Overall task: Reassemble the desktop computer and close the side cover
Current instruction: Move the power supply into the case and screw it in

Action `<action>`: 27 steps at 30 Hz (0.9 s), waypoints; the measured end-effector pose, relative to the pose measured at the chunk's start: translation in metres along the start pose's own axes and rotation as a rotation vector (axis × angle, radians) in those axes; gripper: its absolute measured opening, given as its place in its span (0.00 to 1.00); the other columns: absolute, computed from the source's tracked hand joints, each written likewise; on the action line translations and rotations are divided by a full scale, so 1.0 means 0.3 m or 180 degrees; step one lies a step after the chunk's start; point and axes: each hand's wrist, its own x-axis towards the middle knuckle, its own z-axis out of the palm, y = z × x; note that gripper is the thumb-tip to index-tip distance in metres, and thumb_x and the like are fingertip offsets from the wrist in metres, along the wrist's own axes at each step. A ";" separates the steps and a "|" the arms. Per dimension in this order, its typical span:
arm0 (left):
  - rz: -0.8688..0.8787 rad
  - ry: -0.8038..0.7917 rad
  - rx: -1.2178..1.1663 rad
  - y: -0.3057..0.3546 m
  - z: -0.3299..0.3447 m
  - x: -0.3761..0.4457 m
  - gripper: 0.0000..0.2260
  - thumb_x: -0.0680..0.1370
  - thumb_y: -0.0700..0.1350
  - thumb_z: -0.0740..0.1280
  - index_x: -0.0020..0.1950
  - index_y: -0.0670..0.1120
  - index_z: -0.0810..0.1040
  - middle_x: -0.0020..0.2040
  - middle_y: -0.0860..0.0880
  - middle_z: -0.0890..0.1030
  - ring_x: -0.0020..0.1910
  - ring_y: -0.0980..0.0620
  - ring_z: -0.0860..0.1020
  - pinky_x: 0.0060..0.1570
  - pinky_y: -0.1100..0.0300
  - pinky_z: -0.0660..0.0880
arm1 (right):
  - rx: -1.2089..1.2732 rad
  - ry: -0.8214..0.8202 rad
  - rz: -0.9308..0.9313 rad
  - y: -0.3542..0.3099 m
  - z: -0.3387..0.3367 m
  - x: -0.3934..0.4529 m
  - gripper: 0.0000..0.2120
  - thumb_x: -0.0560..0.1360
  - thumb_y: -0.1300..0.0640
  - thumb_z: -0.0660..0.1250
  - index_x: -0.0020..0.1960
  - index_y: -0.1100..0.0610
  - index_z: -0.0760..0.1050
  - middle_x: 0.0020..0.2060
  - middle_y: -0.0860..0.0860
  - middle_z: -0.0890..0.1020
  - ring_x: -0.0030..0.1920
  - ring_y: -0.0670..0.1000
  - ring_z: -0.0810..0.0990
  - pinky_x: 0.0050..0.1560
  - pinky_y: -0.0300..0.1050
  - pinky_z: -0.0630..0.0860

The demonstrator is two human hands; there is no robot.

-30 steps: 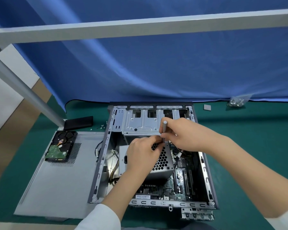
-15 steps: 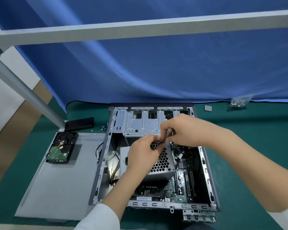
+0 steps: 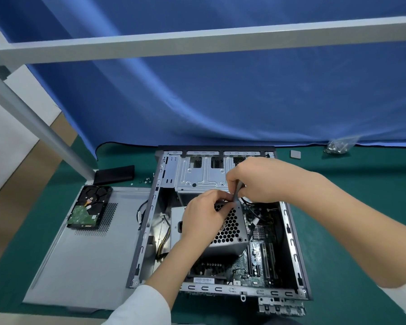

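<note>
The open desktop case point(image 3: 141, 249) lies on its side on the green mat. Inside it sit the grey power supply point(image 3: 230, 231) with a honeycomb grille, the drive cage point(image 3: 197, 174) behind it and the motherboard point(image 3: 260, 261) on the right. My right hand point(image 3: 260, 181) grips a thin grey screwdriver point(image 3: 236, 192), tilted, tip down at the far edge of the power supply. My left hand point(image 3: 204, 216) rests on the power supply and pinches near the screwdriver tip; what it pinches is hidden. The grey side cover point(image 3: 80, 266) lies flat left of the case.
A bare hard drive point(image 3: 89, 207) lies on the side cover's far corner. A black flat part point(image 3: 114, 174) and loose screws point(image 3: 145, 181) lie behind it. A bag of screws point(image 3: 338, 146) and a small grey square point(image 3: 295, 154) sit at the far right. A metal frame post point(image 3: 33, 120) slants at left.
My right hand has tipped the screwdriver from upright to slanted and closed over its top. Both hands stay at the far edge of the power supply.
</note>
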 end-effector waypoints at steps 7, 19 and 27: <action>0.0005 -0.0068 0.0075 -0.003 -0.001 -0.002 0.06 0.74 0.55 0.69 0.49 0.59 0.81 0.45 0.62 0.81 0.45 0.61 0.78 0.42 0.59 0.76 | -0.0247 0.0021 -0.0056 -0.001 0.000 0.010 0.03 0.75 0.50 0.66 0.47 0.45 0.73 0.49 0.43 0.80 0.50 0.50 0.77 0.41 0.43 0.69; -0.0030 -0.0104 0.0075 0.002 -0.003 -0.009 0.07 0.72 0.55 0.67 0.48 0.62 0.79 0.46 0.66 0.80 0.46 0.65 0.77 0.45 0.59 0.76 | -0.0509 0.0237 -0.0141 0.003 0.010 0.008 0.05 0.76 0.54 0.64 0.46 0.45 0.69 0.49 0.45 0.78 0.48 0.51 0.76 0.37 0.43 0.64; -0.0005 -0.0171 0.0242 0.003 -0.004 -0.006 0.07 0.73 0.54 0.65 0.48 0.60 0.79 0.46 0.62 0.81 0.45 0.59 0.78 0.44 0.57 0.77 | -0.0822 0.0490 -0.0567 -0.003 0.030 0.000 0.12 0.74 0.63 0.61 0.52 0.47 0.73 0.49 0.44 0.77 0.49 0.51 0.77 0.36 0.43 0.68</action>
